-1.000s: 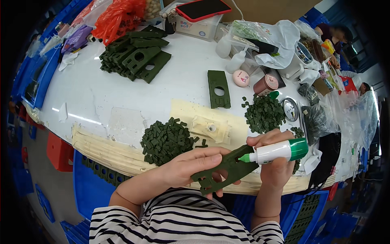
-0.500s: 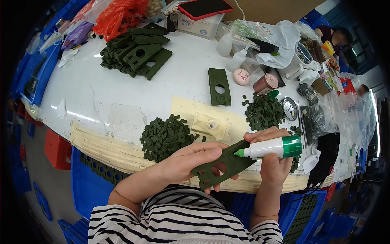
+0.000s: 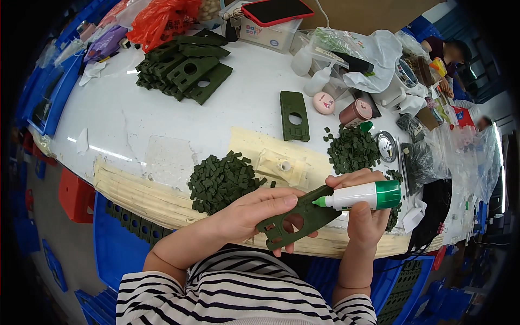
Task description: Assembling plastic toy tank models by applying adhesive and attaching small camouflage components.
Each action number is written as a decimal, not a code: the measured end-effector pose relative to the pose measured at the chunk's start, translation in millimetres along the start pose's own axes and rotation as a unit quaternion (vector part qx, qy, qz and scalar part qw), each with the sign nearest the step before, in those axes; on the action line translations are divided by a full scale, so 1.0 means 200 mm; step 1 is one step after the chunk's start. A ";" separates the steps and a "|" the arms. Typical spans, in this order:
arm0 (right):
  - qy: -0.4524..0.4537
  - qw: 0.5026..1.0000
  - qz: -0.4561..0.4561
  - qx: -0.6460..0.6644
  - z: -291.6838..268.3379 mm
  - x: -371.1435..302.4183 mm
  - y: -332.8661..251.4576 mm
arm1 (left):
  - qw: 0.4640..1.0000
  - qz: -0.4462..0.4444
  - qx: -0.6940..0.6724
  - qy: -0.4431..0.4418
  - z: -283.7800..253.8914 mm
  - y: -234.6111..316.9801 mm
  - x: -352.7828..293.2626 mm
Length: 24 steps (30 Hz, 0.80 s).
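White counter [image 3: 162, 108] is covered with green parts: a plate stack [image 3: 181, 67] at far left, one lone plate [image 3: 294, 115] mid-counter, two piles of small bits [image 3: 222, 181] [image 3: 353, 150] nearer the edge. A green plate [image 3: 295, 216] with a round hole is gripped in the left hand [image 3: 254, 214], held over the counter's near edge. A white glue bottle [image 3: 360, 196] with green base is clasped in the right hand [image 3: 365, 214], nozzle touching the plate's upper edge.
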State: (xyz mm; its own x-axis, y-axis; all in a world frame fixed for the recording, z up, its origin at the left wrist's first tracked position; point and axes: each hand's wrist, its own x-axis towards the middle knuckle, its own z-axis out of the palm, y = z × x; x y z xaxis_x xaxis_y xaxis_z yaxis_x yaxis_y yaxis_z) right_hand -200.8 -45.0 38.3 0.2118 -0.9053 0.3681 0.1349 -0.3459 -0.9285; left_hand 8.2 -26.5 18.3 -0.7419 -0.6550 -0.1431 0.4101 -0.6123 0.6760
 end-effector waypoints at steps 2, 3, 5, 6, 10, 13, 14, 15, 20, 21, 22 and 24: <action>-0.004 1.000 -0.002 -0.002 0.00 0.00 0.00 | 1.000 0.002 -0.003 -0.003 0.00 0.00 0.00; -0.003 1.000 -0.001 0.001 0.00 0.00 0.00 | 1.000 0.003 -0.004 -0.005 -0.01 0.00 0.00; -0.001 1.000 0.000 0.004 0.00 0.00 0.00 | 1.000 0.000 -0.004 -0.003 -0.01 0.00 0.00; -0.002 1.000 0.001 0.004 0.00 0.00 0.00 | 1.000 -0.001 -0.004 -0.002 -0.01 0.00 0.00; -0.003 1.000 0.002 0.002 0.00 0.00 0.00 | 1.000 0.001 -0.001 0.003 0.00 -0.01 0.00; -0.002 1.000 0.003 0.007 0.00 0.00 0.00 | 1.000 0.008 -0.008 -0.010 -0.01 -0.01 0.01; -0.001 1.000 0.003 0.009 0.00 0.00 0.00 | 1.000 0.010 -0.009 -0.013 -0.01 -0.02 0.01; -0.003 1.000 0.002 0.008 -0.01 0.00 0.00 | 1.000 0.011 -0.010 -0.015 -0.01 -0.02 0.01; -0.004 1.000 -0.005 0.005 -0.01 0.00 0.00 | 1.000 0.008 -0.012 -0.013 -0.02 -0.02 0.01; -0.001 1.000 -0.005 0.005 0.00 0.00 0.00 | 1.000 0.007 -0.013 -0.012 -0.02 -0.02 0.01; 0.002 1.000 -0.004 0.004 0.00 0.00 0.00 | 1.000 0.009 -0.013 -0.012 -0.02 -0.02 0.01; 0.007 1.000 -0.002 0.010 0.00 0.00 0.00 | 1.000 0.012 -0.012 -0.013 -0.01 -0.02 0.01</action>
State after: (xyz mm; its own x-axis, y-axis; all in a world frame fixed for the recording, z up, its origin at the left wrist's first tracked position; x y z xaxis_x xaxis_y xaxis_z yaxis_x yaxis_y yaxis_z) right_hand -200.4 -45.0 37.9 0.1984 -0.9072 0.3710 0.1557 -0.3445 -0.9258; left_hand 7.4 -26.3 13.5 -0.7450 -0.6584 -0.1072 0.4410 -0.6067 0.6615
